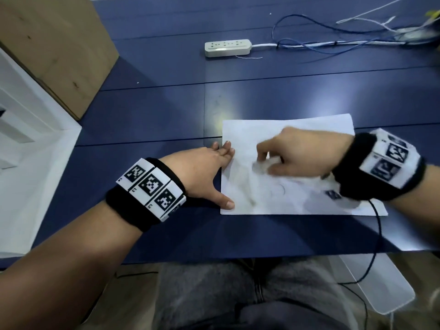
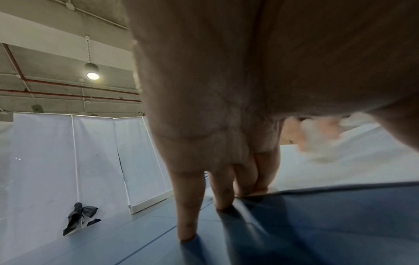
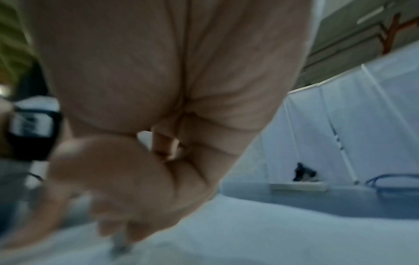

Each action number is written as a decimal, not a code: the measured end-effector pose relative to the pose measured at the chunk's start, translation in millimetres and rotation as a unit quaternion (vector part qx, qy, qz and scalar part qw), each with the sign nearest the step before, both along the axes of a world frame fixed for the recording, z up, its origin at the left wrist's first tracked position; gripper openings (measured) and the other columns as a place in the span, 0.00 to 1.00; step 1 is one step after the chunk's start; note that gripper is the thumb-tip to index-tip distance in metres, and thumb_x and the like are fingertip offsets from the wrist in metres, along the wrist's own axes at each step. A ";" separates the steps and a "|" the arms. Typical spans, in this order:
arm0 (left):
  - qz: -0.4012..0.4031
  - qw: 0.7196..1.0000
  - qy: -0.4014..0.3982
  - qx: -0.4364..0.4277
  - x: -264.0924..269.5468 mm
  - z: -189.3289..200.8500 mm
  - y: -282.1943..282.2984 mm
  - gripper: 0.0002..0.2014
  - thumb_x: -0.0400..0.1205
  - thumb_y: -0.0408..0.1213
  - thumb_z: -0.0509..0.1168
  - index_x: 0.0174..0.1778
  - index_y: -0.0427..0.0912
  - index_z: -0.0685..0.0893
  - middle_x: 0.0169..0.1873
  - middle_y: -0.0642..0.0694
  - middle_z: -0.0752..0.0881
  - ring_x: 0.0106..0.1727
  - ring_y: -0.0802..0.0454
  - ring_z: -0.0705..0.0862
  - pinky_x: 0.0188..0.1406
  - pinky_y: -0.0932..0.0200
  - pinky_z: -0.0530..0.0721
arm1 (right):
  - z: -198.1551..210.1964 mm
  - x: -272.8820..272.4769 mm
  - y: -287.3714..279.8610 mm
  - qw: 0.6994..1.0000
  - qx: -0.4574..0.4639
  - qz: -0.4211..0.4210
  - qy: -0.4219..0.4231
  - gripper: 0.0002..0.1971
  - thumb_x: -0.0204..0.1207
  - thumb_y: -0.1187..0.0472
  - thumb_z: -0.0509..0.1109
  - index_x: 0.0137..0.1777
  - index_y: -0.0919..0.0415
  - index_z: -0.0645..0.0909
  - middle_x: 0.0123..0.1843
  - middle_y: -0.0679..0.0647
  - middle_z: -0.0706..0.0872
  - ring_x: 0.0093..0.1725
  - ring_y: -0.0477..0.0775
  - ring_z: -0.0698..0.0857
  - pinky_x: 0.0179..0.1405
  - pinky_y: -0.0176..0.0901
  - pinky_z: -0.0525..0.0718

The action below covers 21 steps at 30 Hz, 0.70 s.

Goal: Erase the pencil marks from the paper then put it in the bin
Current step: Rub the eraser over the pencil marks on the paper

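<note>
A white sheet of paper (image 1: pixel 309 139) lies on the blue table (image 1: pixel 154 110) with faint pencil marks (image 1: pixel 282 189) near its middle. My left hand (image 1: pixel 217 170) lies flat with straight fingers on the sheet's left edge; the left wrist view shows its fingers (image 2: pixel 223 197) pressing down on table and paper (image 2: pixel 351 170). My right hand (image 1: pixel 264 163), blurred, pinches a small whitish eraser (image 1: pixel 259 167) against the sheet. In the right wrist view the curled right hand (image 3: pixel 118 233) holds the eraser tip (image 3: pixel 120 245) on the paper (image 3: pixel 249 233). I cannot pick out a bin.
A white power strip (image 1: pixel 227 47) with blue and white cables (image 1: pixel 333 41) lies at the table's far side. A cardboard box (image 1: pixel 54 44) stands at the far left by a white unit (image 1: pixel 28 163). A black wrist cable (image 1: pixel 378 234) hangs off the front edge. White partition panels (image 2: pixel 68 161) stand beyond.
</note>
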<state>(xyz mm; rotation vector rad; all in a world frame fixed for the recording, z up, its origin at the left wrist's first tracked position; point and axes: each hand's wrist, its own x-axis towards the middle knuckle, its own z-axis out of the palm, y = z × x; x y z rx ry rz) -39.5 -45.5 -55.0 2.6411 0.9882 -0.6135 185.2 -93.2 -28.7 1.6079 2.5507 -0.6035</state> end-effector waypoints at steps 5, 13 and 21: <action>0.002 1.000 0.008 -0.004 0.0 -0.1 0.9 0.63 0.66 0.73 0.68 0.86 0.47 0.41 0.85 0.53 0.40 0.85 0.54 0.42 0.84 0.52 0.53 | -0.7 -12.3 -19.0 0.995 -0.063 0.071 0.010 0.10 0.74 0.57 0.73 0.55 0.48 0.85 0.32 0.43 0.83 0.32 0.37 0.78 0.34 0.27 0.73; 0.008 1.000 0.003 -0.005 -0.9 0.5 0.1 0.63 0.65 0.73 0.69 0.86 0.48 0.41 0.85 0.55 0.40 0.85 0.56 0.42 0.84 0.52 0.55 | -1.8 -3.0 -4.2 1.000 -0.008 0.005 -0.006 0.12 0.76 0.54 0.71 0.59 0.52 0.83 0.34 0.43 0.82 0.36 0.43 0.76 0.43 0.42 0.77; -0.001 1.000 0.003 -0.001 1.0 1.2 -0.5 0.62 0.67 0.73 0.68 0.86 0.48 0.42 0.85 0.54 0.40 0.85 0.56 0.42 0.81 0.58 0.51 | -2.2 2.7 8.1 0.998 0.027 -0.055 -0.032 0.14 0.78 0.49 0.67 0.58 0.54 0.82 0.36 0.46 0.81 0.40 0.48 0.75 0.43 0.47 0.79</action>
